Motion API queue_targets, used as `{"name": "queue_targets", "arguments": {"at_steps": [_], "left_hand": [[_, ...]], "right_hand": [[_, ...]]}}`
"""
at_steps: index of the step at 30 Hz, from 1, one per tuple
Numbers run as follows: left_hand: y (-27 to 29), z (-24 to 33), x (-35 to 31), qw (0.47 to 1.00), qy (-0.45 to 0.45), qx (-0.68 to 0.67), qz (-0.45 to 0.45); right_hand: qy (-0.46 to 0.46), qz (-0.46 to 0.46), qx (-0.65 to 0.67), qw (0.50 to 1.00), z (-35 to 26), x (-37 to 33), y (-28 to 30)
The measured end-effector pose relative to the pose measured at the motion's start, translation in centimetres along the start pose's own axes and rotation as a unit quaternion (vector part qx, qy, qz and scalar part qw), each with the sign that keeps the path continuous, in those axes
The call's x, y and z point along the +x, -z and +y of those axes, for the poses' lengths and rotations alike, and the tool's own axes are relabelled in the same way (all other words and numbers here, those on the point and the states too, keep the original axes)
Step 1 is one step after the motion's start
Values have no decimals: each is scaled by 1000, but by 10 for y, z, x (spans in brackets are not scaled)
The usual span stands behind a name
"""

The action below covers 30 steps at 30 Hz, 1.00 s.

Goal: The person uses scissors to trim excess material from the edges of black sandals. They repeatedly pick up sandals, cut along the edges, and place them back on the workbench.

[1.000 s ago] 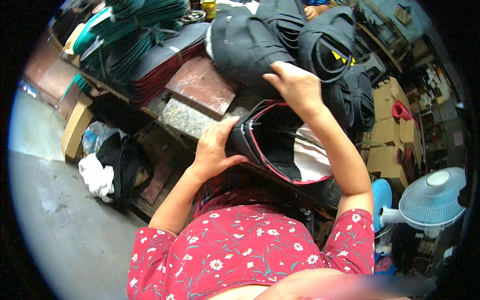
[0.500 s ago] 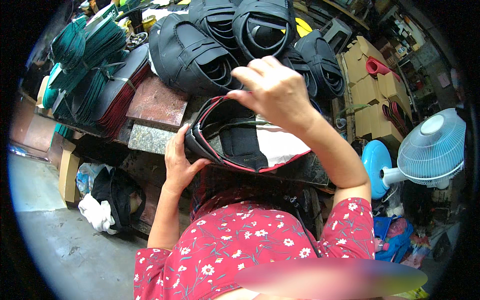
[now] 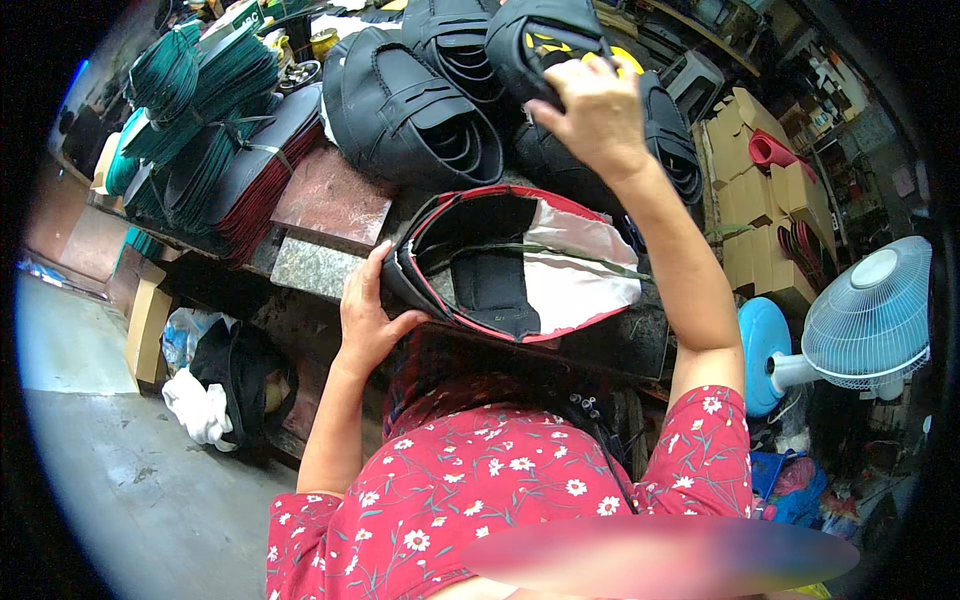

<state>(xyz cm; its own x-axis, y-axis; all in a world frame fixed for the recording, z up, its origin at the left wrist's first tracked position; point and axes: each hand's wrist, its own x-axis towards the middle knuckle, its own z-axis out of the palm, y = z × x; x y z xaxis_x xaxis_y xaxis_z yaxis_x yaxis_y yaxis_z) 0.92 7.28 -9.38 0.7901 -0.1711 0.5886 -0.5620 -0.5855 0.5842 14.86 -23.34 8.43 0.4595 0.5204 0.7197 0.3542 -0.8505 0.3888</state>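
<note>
A black shoe upper (image 3: 490, 290) with a red edge and a white lining at its right end stands open side up at the table's near edge. My left hand (image 3: 370, 310) grips its left end, thumb near, fingers behind. A dark green strip (image 3: 570, 258) lies across its opening. Farther back, my right hand (image 3: 595, 115) is raised, its fingers at the near edge of another black upper (image 3: 535, 40), which is tilted up. The fingertips are partly hidden there. More nested black uppers (image 3: 400, 110) are piled beside it.
Bundled green pieces (image 3: 165, 85) and dark, red-edged pieces (image 3: 265, 160) are stacked at the left. A reddish slab (image 3: 330, 197) and a grey stone block (image 3: 312, 268) lie nearer. Cardboard boxes (image 3: 745, 185) and a fan (image 3: 865, 315) stand to the right.
My right hand has moved from above the red-edged upper away to the pile, and one piled upper has tilted up. My left hand keeps its grip. The green strip now lies across the opening.
</note>
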Motion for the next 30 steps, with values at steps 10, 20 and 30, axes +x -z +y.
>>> {"name": "queue_targets", "arguments": {"at_steps": [10, 20, 30], "left_hand": [[0, -3, 0, 1000, -12, -3, 1], [6, 1, 1, 1000, -7, -7, -20], [18, 12, 5, 999, 6, -46, -26]], "right_hand": [[-255, 76, 245, 932, 141, -23, 57], [-234, 94, 469, 846, 61, 1, 58], [-90, 68, 584, 804, -115, 95, 25]]}}
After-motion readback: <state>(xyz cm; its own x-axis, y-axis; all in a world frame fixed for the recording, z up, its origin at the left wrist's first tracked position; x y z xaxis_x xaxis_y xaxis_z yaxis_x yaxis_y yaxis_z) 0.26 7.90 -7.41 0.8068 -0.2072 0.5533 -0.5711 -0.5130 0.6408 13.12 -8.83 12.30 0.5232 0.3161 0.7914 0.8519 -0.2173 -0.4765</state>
